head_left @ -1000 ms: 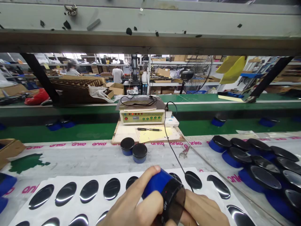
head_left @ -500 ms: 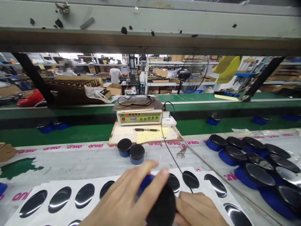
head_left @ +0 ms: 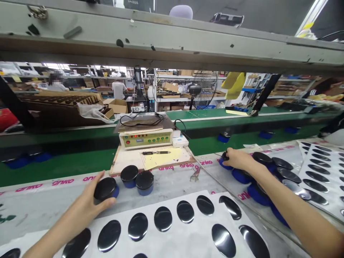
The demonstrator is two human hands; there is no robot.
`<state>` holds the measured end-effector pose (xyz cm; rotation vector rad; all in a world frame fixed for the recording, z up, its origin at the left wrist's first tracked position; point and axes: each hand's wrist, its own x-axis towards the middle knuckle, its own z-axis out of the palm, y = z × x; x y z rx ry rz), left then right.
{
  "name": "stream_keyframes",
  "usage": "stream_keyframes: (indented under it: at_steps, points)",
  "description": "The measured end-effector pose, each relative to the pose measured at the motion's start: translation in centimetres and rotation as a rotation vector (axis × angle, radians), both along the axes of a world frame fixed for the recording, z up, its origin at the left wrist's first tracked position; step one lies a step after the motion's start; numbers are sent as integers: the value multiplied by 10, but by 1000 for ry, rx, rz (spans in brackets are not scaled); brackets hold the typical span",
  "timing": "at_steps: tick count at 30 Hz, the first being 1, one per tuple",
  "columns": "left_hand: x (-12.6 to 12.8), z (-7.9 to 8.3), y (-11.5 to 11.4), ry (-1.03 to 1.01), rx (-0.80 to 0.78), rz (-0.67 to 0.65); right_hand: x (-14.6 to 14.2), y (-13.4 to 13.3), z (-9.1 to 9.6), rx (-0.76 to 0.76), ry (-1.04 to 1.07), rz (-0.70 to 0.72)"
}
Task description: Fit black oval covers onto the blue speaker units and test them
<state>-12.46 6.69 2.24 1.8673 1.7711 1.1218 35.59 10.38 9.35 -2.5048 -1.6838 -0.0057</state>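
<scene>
My left hand (head_left: 88,199) is curved around a round blue piece with a glossy black top (head_left: 106,189), which sits on the plastic-covered bench. Two similar round pieces (head_left: 129,175) stand side by side just to the right of it. Over on the right, my right hand (head_left: 238,159) has its fingers closed on another round blue-and-black piece (head_left: 225,161) at the near-left end of a group of such pieces (head_left: 262,157). My fingers partly cover that piece. White sheets with black glossy discs (head_left: 163,219) lie in front of me.
A control box (head_left: 146,139) with lights and buttons stands on a board at the back, with a pen (head_left: 156,153) and yellow paper before it. A grey cable (head_left: 212,175) crosses the bench. More disc sheets (head_left: 319,168) lie far right. A shelf beam (head_left: 172,43) spans overhead.
My hands have moved apart. The left hand has carried its round piece left, beside the two others; the right hand has reached out to the group on the right. The view has turned right.
</scene>
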Motion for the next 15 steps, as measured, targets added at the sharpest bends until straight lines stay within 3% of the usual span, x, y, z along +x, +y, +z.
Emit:
stream_keyframes:
  at_steps: [2,4,7,8,10,12,15]
  points:
    - [17,16,-13,-23,-36,7,-11,-1,11,-22,7,88]
    - [37,43,-29,-204,-37,-53,-40,-16,27,1,28,231]
    - [73,84,-48,-507,37,-214,-97,-54,48,13,127,593]
    - [84,94,-50,-564,52,-289,-114,-66,52,13,176,802]
    - [101,106,-50,-584,-23,-480,-141,-81,54,74,97,1056]
    - [111,107,-41,-509,-164,-642,-155,-83,49,148,-28,1111]
    - [121,93,-23,-406,-210,-718,-157,-67,39,113,64,945]
